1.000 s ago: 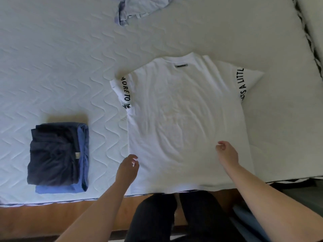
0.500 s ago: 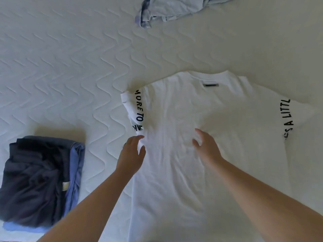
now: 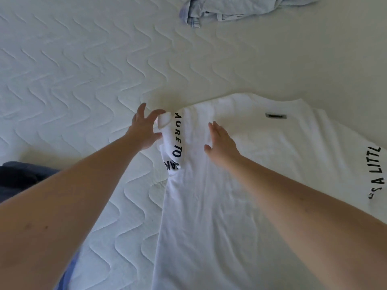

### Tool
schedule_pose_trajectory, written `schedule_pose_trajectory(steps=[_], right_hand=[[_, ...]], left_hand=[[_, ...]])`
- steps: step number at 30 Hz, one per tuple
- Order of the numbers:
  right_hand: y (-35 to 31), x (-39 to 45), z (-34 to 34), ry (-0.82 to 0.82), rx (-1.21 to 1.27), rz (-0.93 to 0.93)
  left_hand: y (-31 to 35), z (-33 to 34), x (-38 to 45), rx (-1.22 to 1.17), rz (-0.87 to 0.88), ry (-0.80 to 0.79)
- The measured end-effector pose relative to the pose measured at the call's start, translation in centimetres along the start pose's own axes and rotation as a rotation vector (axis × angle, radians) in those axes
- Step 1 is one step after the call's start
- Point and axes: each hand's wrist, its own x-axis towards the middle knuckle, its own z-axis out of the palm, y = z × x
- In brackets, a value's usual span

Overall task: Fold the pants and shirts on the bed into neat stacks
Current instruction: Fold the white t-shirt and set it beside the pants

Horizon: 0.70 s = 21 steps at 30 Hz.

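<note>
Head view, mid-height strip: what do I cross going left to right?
Dark folded clothes → left hand gripping the "MORE TO" sleeve → right hand flat on the white shirt → "A LITTL" sleeve.

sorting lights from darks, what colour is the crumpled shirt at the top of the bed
Pale blue, with a faint check, in the head view: crumpled shirt.

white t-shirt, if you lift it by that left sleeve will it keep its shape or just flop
The white t-shirt will probably flop: its left sleeve already bends softly where the left hand pinches it. It looks thin and light, judging by its fine wrinkles. The right hand resting flat on it suggests that it may slide on the mattress.
</note>
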Motion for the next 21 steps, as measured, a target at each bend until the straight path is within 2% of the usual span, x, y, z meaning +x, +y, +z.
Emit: schedule_pose_trajectory(steps=[3,5,9,11,13,17,19,21], right_hand=[[0.3,1.5,0.2,0.001,-0.054,0.015],[0.4,2.2,0.4,0.002,-0.069,0.030],[0.4,3.4,1.1,0.023,-0.087,0.050],[0.4,4.0,1.5,0.075,-0.125,0.051],[0.7,4.6,1.5,0.144,-0.173,0.022],[0.2,6.4,1.9,0.253,-0.211,-0.030],[0.0,7.1,2.2,0.308,-0.202,-0.035],[0.0,7.4,3.0,0.395,-0.233,-0.043]], left_hand=[[0.3,-0.6,1.0,-0.079,0.219,0.012],[0.9,-0.4,0.5,-0.181,0.231,-0.011],[0.5,-0.2,-1.3,-0.239,0.072,0.133],[-1.0,-0.5,-2.2,-0.372,-0.033,0.201],[-3.0,-0.4,-3.0,-0.560,-0.173,0.229],[-7.2,1.1,-4.0,-0.650,-0.411,0.265],[-8.8,2.0,-4.1,-0.779,-0.559,0.302],[-9.7,2.9,-4.3,-0.865,-0.616,0.320]])
